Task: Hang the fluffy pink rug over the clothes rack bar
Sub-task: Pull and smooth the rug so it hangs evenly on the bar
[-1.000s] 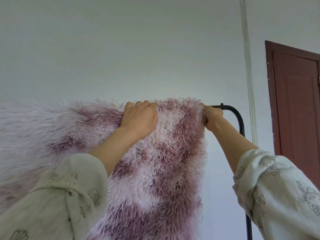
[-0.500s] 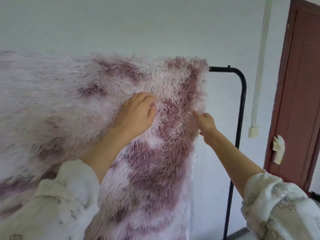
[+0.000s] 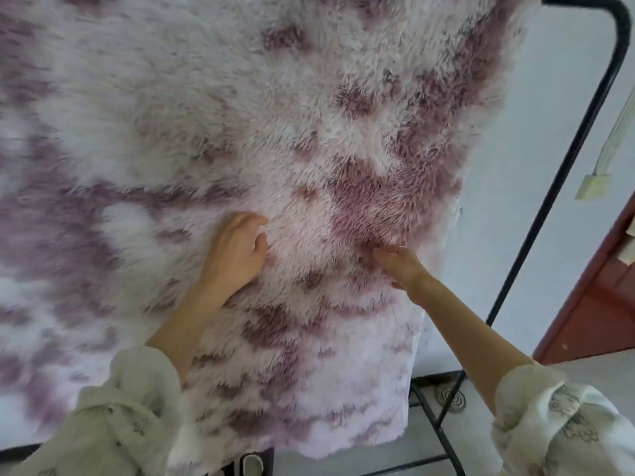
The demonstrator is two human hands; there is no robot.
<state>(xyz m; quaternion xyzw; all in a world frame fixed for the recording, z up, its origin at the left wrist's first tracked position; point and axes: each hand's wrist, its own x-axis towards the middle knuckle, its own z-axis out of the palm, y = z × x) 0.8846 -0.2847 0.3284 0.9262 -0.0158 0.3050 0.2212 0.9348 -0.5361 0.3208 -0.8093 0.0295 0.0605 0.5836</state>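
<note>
The fluffy pink and white rug [image 3: 275, 115] hangs down in front of me and fills most of the view. Its top runs out of the frame, so the bar beneath it is hidden. The black clothes rack [image 3: 563, 166] shows at the right, with its curved top corner and right upright. My left hand [image 3: 237, 250] rests flat on the pile near the middle, fingers loosely bent. My right hand [image 3: 400, 264] touches the rug close to its right edge with straight fingers. The rug's lower edge hangs just above the floor.
A dark red door [image 3: 604, 304] stands at the right beside a white wall [image 3: 515, 166]. A white cable fitting [image 3: 592, 185] hangs on the wall. The rack's black base bars [image 3: 436, 420] cross the tiled floor, near a round drain [image 3: 452, 400].
Both hands have slid down the rug from the bar at its top to its middle. The view has tilted down and moved closer.
</note>
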